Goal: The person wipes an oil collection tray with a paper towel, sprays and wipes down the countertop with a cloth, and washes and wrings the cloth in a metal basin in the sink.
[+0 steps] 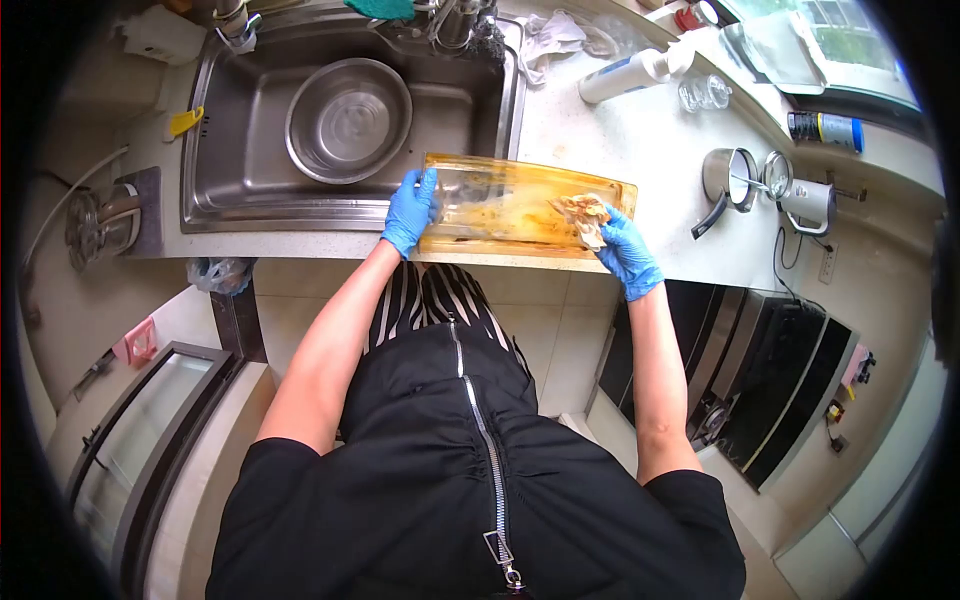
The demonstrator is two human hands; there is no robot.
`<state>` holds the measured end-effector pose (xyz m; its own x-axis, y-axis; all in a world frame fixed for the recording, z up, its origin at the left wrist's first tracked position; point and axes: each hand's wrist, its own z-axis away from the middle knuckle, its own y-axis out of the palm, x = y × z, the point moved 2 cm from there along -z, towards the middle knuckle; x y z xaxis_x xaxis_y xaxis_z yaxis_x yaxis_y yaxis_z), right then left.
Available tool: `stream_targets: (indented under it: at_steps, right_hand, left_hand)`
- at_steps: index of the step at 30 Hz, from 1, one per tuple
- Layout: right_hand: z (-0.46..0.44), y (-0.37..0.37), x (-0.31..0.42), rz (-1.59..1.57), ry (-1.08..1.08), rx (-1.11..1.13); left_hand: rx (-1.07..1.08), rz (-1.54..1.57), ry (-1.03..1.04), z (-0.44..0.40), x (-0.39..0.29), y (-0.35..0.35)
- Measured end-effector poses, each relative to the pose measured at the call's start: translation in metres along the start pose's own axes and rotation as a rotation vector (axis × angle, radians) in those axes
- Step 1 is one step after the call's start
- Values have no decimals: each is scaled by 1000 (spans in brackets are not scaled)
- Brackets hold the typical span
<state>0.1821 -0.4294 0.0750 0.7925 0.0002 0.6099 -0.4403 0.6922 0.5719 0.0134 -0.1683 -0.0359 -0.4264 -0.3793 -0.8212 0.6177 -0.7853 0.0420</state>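
A long rectangular panel (500, 200), smeared with yellow-brown grease, lies across the counter's front edge and overlaps the sink's right rim. Its left end looks clearer and greyer than the rest. My left hand (410, 213), in a blue glove, is closed on that left end. At the right end, my right hand (628, 255), also gloved in blue, is closed around a crumpled, brown-stained paper towel (583, 217). The towel rests against the panel's greasy face. Whether the right fingers also touch the panel's edge I cannot tell.
Left of the panel, a steel basin (349, 121) sits inside the sink (240, 190). A white pump bottle (625, 76) lies toward the back of the counter (560, 130). A small saucepan (728, 178) and a kettle (808, 206) stand at the right.
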Motion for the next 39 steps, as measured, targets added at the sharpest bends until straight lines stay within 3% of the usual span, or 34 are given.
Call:
stream_targets:
  at_steps: [5,7,11,13,14,15,17,25,28,31,33,35,37,38,39]
  right_hand:
    - [-30,6,-30,254,-101,-255]
    - [-46,33,-33,1346,-519,-326]
    - [-96,100,-68,1650,-970,-146]
    - [-122,114,-87,1669,-1065,-116]
    - [-132,114,-95,1924,-978,-145]
    - [-135,121,-99,1922,-978,-147]
    - [-138,125,-107,2150,-611,-288]
    - [-114,80,-91,2067,-670,-379]
    - [-99,55,-79,2254,-490,-438]
    - [-87,30,-64,2228,-473,-449]
    - [-75,9,-55,2197,-533,-445]
    - [-63,-20,-45,2274,-620,-581]
    - [-38,-61,-23,2203,-303,-855]
    - [-36,-72,-20,2206,-299,-863]
    - [-35,-81,-15,2202,-143,-881]
  left_hand:
    - [-12,-20,14,2,-3,-1]
    - [-9,-16,-1,1,0,-2]
    - [-5,-26,3,2,-3,-2]
    - [-36,-136,83,-1,2,-4]
    - [-36,-140,84,-4,6,-5]
    - [-53,-174,122,-8,9,-6]
    - [-88,-236,192,-11,19,-7]
    - [-41,-63,55,1,4,-3]
    - [-16,-25,29,2,6,-2]
    - [-9,10,26,3,3,-1]
    - [0,61,11,4,2,1]
    - [4,72,7,7,-3,3]
    - [9,87,0,8,-2,5]
    - [-10,55,26,7,-2,4]
    - [-25,23,52,6,-2,5]
